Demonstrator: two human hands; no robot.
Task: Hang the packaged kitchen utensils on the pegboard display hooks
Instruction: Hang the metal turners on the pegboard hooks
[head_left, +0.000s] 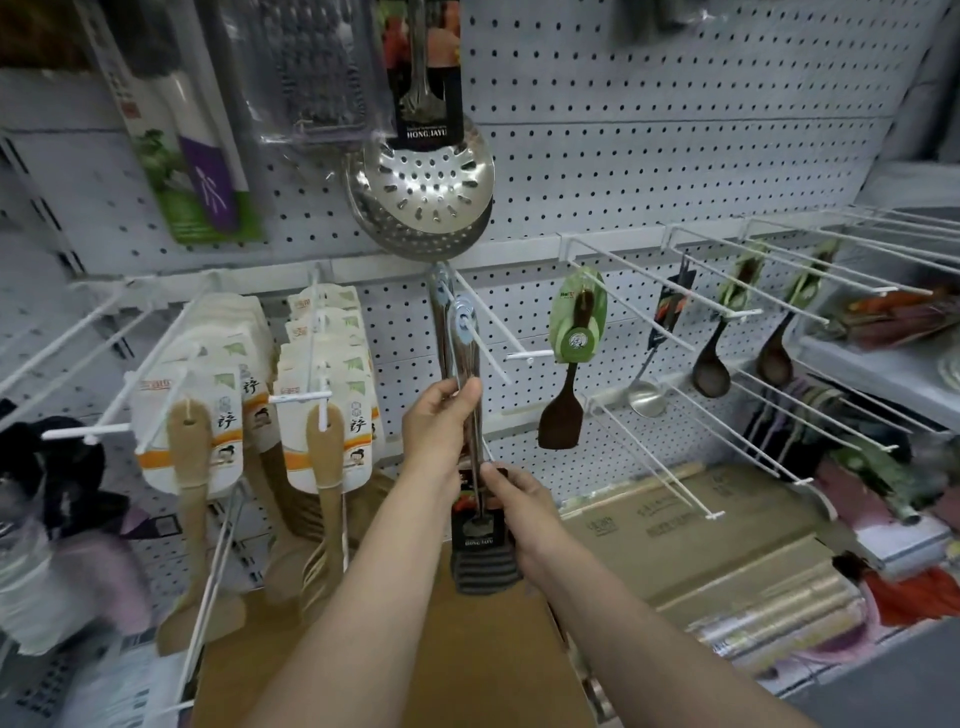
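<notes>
Both forearms reach up: left hand (439, 415) grips the spatula (470, 395) handle, right hand (514, 499) pinches its card.

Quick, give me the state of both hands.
Left hand: grips the steel handles.
Right hand: pinches the label card lower on the same utensils.

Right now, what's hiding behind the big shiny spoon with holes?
Behind the holed skimmer sits another skimmer bowl, only its edge showing, then the pegboard. The front one covers the rest, so I can't tell if more hang there.
</notes>
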